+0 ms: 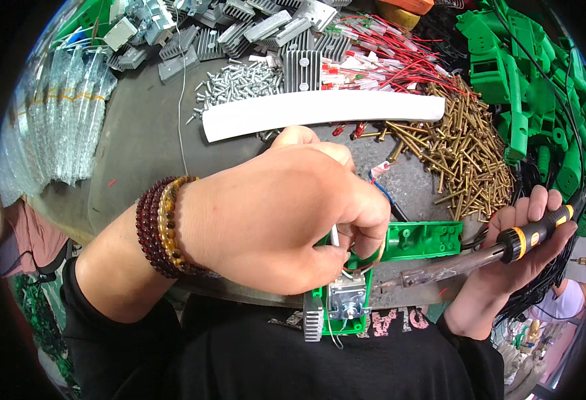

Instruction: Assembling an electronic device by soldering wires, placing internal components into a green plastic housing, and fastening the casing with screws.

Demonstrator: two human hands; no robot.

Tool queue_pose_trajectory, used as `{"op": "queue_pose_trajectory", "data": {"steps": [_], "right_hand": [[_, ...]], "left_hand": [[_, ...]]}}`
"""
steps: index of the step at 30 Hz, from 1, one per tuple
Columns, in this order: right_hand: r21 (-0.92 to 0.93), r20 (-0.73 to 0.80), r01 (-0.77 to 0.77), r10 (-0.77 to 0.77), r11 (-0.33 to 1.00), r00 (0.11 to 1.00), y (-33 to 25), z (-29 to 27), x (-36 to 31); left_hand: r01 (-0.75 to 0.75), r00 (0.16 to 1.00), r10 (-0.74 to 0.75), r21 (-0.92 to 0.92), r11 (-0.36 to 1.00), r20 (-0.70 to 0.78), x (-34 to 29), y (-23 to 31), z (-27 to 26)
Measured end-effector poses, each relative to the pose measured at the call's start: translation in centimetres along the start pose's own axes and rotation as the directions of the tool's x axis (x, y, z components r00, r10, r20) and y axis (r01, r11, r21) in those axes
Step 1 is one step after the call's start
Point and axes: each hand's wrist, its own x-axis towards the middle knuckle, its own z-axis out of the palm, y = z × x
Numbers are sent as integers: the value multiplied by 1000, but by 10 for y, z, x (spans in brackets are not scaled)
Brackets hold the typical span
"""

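My left hand [286, 207], wearing beaded bracelets [163, 227], reaches over an opened green plastic housing [421, 241]. Its thumb and index finger are pinched together among thin wires; what lies between them is mostly hidden, though a narrow white piece [335, 236] shows beside the fingers. Just below the fingertips, a silvery metal part [347, 298] sits in the housing, with a finned grey heat sink [313, 319] at its left. My right hand [496, 280] is wrapped round the black and yellow handle of a soldering iron [449, 265], whose tip points left toward the metal part.
A white curved strip [323, 113] lies beyond my left hand. Behind it are silver screws [243, 83], heat sinks [303, 70] and red wires [393, 53]. Brass screws [469, 153] and green housings [506, 73] fill the right; bagged parts [66, 120] lie left.
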Motion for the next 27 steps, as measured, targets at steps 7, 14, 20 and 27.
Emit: {"op": "queue_pose_trajectory", "data": {"steps": [7,14,20,27], "right_hand": [[28,15,-7,7,1000,1000,1,0,2],[12,-17,4,-4,1000,1000,3,0,4],[54,-42,-24,26,998,999,7,5,7],[37,-64,-43,45,998,997,10,6,7]], "left_hand": [[0,1000,0,3,1000,17,0,1,0],[-3,1000,2,17,1000,22,0,1,-2],[3,999,-4,34,999,42,1,1,-3],[4,1000,-5,39,999,21,0,1,-1]]}}
